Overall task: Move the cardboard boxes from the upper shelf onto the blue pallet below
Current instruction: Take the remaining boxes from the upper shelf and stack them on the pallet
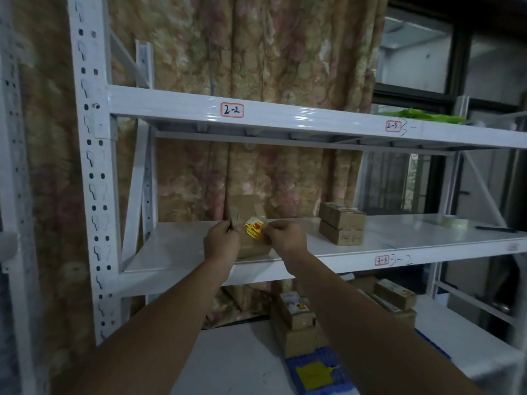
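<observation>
Your left hand (pixel 221 240) and right hand (pixel 286 238) grip a cardboard box (pixel 248 208) between them at the shelf (pixel 176 252). Right of them, two stacked boxes (pixel 341 223) remain; below them, several boxes (pixel 296 315) already sit on the blue pallet (pixel 319 357). Likely past midway.

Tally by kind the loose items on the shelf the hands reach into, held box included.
Cardboard boxes: 3 (held box, upper stacked box, lower stacked box)
Tape roll: 1
Pen-like dark stick: 1
Total: 5
</observation>
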{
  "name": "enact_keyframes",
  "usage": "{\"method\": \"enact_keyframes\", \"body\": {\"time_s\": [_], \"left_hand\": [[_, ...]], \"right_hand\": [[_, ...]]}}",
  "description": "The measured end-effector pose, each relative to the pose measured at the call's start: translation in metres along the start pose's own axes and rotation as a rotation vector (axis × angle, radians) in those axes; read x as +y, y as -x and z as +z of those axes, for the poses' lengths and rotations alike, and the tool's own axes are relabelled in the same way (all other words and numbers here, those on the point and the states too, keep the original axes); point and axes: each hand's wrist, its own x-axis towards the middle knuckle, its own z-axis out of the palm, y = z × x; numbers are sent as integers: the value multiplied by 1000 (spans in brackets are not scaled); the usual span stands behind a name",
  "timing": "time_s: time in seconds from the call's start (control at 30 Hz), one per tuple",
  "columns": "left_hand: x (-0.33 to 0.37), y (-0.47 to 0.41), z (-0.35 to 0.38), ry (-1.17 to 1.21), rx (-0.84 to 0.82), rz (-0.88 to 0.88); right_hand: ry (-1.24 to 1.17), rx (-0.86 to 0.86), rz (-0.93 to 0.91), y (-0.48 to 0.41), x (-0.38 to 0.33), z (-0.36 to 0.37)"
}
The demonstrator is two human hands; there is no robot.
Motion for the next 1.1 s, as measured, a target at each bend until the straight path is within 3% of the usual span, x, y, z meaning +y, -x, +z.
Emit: {"method": "enact_keyframes", "body": {"time_s": [0.27, 0.57, 0.9, 1.1], "left_hand": [[27, 39, 52, 148, -121, 124], [69, 113, 162, 147, -312, 231], [127, 229, 320, 183, -532, 250], [137, 286, 400, 226, -639, 143]], "right_hand": [[66, 259, -95, 25, -2, -79], [133, 500, -50, 66, 23, -220], [232, 704, 31, 105, 65, -413], [268, 775, 99, 114, 104, -500]]}}
